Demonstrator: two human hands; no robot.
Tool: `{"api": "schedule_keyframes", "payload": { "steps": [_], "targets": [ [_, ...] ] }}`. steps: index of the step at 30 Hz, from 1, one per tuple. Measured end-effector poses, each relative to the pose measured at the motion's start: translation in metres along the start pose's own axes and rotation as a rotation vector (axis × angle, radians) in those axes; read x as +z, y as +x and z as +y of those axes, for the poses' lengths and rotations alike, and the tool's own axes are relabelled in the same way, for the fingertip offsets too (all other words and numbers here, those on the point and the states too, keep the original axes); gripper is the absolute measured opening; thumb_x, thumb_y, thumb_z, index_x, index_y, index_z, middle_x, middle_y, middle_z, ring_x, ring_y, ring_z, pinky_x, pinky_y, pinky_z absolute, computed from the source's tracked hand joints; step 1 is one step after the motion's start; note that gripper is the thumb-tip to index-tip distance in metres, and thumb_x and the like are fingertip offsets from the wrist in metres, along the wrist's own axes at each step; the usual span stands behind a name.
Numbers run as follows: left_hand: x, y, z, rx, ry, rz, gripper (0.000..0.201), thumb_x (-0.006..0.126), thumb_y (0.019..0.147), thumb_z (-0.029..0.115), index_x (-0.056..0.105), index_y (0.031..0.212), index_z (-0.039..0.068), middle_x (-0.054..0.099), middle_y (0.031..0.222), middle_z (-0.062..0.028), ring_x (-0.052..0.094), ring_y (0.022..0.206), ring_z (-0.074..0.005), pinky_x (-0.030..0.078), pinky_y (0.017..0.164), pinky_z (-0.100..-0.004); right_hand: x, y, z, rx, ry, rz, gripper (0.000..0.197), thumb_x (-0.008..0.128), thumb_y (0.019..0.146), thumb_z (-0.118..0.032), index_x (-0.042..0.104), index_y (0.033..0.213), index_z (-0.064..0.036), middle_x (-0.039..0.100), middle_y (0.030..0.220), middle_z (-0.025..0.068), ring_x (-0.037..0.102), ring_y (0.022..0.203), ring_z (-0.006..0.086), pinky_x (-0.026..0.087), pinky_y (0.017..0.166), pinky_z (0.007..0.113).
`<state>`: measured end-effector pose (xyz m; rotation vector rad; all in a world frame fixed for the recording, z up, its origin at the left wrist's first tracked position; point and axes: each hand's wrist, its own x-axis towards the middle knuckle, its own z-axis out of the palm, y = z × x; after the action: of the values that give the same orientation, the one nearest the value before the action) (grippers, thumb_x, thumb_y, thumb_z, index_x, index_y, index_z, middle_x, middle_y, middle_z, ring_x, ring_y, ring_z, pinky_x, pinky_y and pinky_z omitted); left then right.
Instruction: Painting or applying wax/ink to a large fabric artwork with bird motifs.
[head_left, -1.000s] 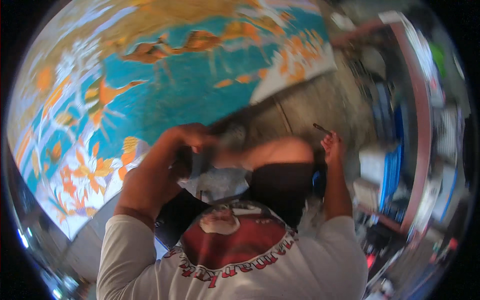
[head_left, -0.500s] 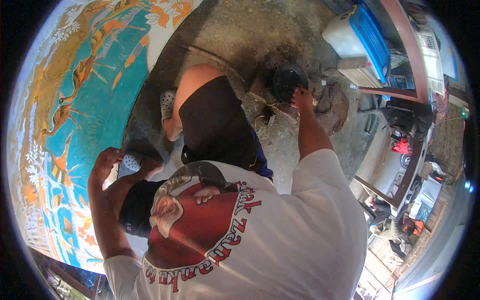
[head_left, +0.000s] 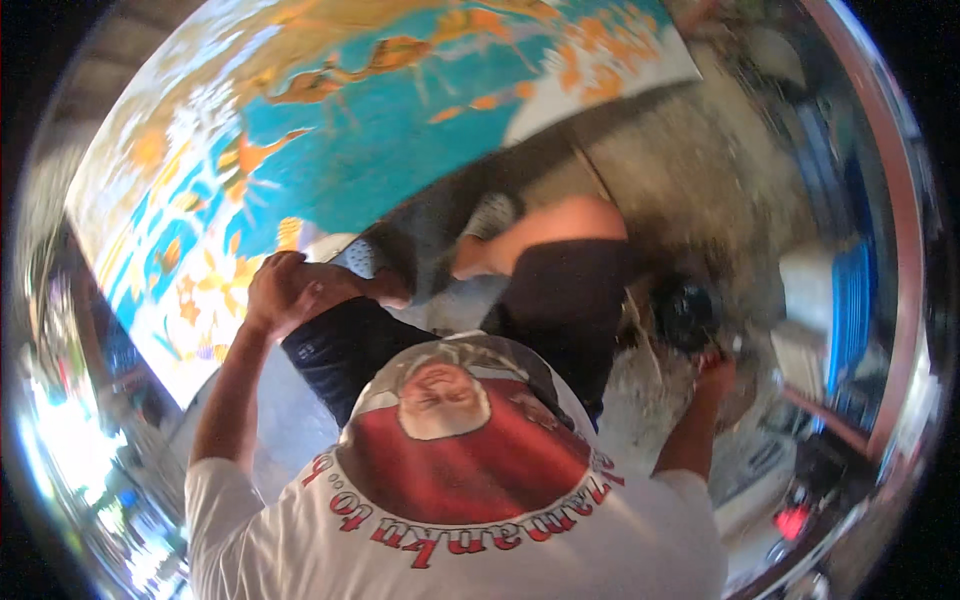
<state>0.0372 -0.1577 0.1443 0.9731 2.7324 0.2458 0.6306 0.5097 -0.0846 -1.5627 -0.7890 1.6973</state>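
Note:
My left hand [head_left: 282, 292] lies over my left knee, thumb apart from the fingers, holding nothing I can see. Beside it spreads a large painted cloth [head_left: 340, 165], teal with orange and brown birds, leaves and flowers. On the right, my right hand [head_left: 714, 372] is closed at the near rim of a dark round pot [head_left: 686, 312] standing low by the floor. Its fingers look pinched together, but blur and small size hide what they hold. The inside of the pot is too dark to read.
Right of the pot stand a whitish container [head_left: 806, 290] and a blue lid or bin [head_left: 850, 315]. A reddish-brown frame bar [head_left: 905, 250] curves along the right. A thin stick [head_left: 592, 172] lies on the stained concrete floor [head_left: 690, 170] beyond my right leg.
My view has swung left, so the cloth and pot appear shifted right. My left hand now rests over the knee, away from the cloth's edge. My right hand stays by the pot.

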Motion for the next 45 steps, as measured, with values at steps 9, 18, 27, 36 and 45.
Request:
{"api": "schedule_keyframes", "payload": {
  "steps": [9, 18, 27, 36, 45],
  "targets": [
    [-0.011, -0.001, -0.008, 0.063, -0.061, 0.044, 0.056, 0.061, 0.078, 0.049, 0.063, 0.104, 0.0, 0.063, 0.096, -0.0236, 0.06, 0.095, -0.0461, 0.049, 0.082, -0.0527, 0.283, -0.089, -0.071, 0.004, 0.645, -0.718, 0.03, 0.051, 0.102, -0.027, 0.063, 0.109, -0.0007, 0.065, 0.096, 0.0109, 0.056, 0.075, 0.0199, 0.048, 0.065, 0.035],
    [-0.018, -0.008, -0.024, -0.055, -0.219, 0.013, 0.052, 0.058, 0.081, 0.049, 0.062, 0.096, 0.0, 0.061, 0.089, -0.0227, 0.058, 0.088, -0.0461, 0.047, 0.076, -0.0524, 0.688, -0.19, 0.006, 0.155, 0.284, -1.158, 0.028, 0.062, 0.099, -0.025, 0.064, 0.116, -0.0027, 0.06, 0.082, 0.0043, 0.056, 0.072, 0.0153, 0.049, 0.069, 0.034],
    [-0.014, -0.002, -0.054, -0.073, -0.32, 0.026, 0.056, 0.061, 0.079, 0.051, 0.067, 0.098, -0.001, 0.067, 0.097, -0.0221, 0.063, 0.092, -0.0431, 0.05, 0.083, -0.0498, 0.877, -0.201, 0.147, -0.24, -0.285, -1.044, 0.022, 0.064, 0.099, -0.016, 0.067, 0.111, 0.0017, 0.07, 0.086, 0.0115, 0.064, 0.061, 0.016, 0.058, 0.053, 0.032],
    [-0.013, 0.008, -0.063, -0.047, -0.362, 0.033, 0.059, 0.061, 0.08, 0.054, 0.067, 0.1, 0.0, 0.069, 0.102, -0.0214, 0.065, 0.096, -0.0421, 0.05, 0.087, -0.0501, 0.91, -0.194, 0.188, -0.315, -0.417, -1.052, 0.019, 0.064, 0.099, -0.013, 0.068, 0.109, 0.0015, 0.072, 0.087, 0.0125, 0.067, 0.063, 0.0155, 0.058, 0.053, 0.032],
    [-0.012, 0.01, -0.063, -0.046, -0.372, 0.031, 0.057, 0.062, 0.079, 0.053, 0.068, 0.101, 0.001, 0.07, 0.103, -0.0206, 0.066, 0.096, -0.0412, 0.051, 0.086, -0.0501, 0.905, -0.186, 0.179, -0.493, -0.448, -0.954, 0.018, 0.062, 0.099, -0.014, 0.069, 0.105, 0.0015, 0.071, 0.085, 0.0127, 0.065, 0.062, 0.0146, 0.058, 0.055, 0.03]
  ]
}}
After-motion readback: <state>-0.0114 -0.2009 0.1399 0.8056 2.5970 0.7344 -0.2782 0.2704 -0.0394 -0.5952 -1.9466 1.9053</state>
